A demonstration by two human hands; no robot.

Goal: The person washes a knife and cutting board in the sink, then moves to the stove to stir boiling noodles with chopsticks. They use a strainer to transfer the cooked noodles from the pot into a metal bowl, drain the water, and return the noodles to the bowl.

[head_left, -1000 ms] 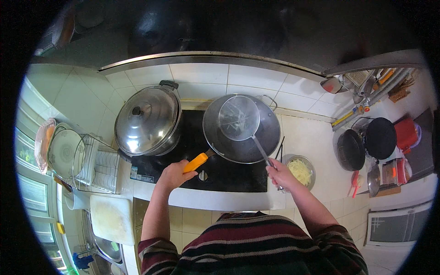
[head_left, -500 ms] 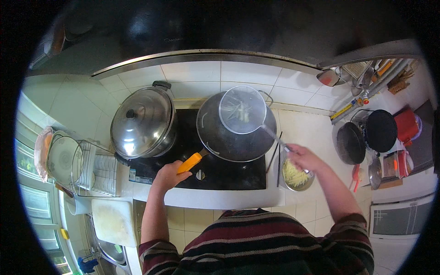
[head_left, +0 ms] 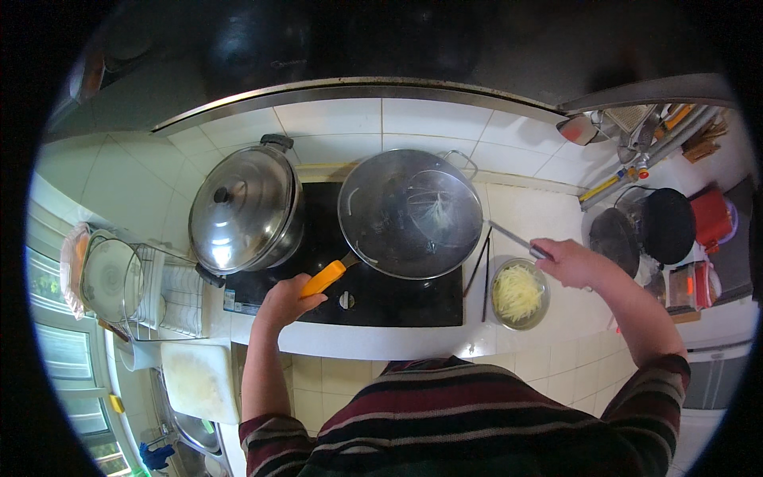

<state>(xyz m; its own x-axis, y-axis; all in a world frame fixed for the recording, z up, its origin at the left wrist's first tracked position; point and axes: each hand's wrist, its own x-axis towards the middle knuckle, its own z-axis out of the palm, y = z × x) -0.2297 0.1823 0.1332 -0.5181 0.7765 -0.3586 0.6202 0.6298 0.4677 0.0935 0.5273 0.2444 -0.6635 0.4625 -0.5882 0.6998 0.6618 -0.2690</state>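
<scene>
My left hand (head_left: 288,304) is wrapped round the orange handle (head_left: 324,280) of a dark wok (head_left: 373,215) on the black cooktop (head_left: 397,306). My right hand (head_left: 571,262) grips the handle of a fine-mesh strainer (head_left: 439,208) from the right. The strainer's round mesh lies low inside the wok, on its right side, with some pale shreds showing in it. A few pale strips stick to the wok's left inner wall. Just below and left of my right hand, a metal bowl (head_left: 544,312) of pale yellow shreds (head_left: 517,292) stands on the counter.
A large lidded steel pot (head_left: 242,211) stands left of the wok. Dark chopsticks (head_left: 486,278) lie between cooktop and bowl. A dish rack (head_left: 179,298) and white cutting board (head_left: 199,381) are at left. Dark pans (head_left: 664,226) hang at right. A hood (head_left: 358,83) spans the far side.
The strainer has gone from above the wok's far rim down into the wok. My right hand has moved right, uncovering the bowl. My left hand stays on the wok handle.
</scene>
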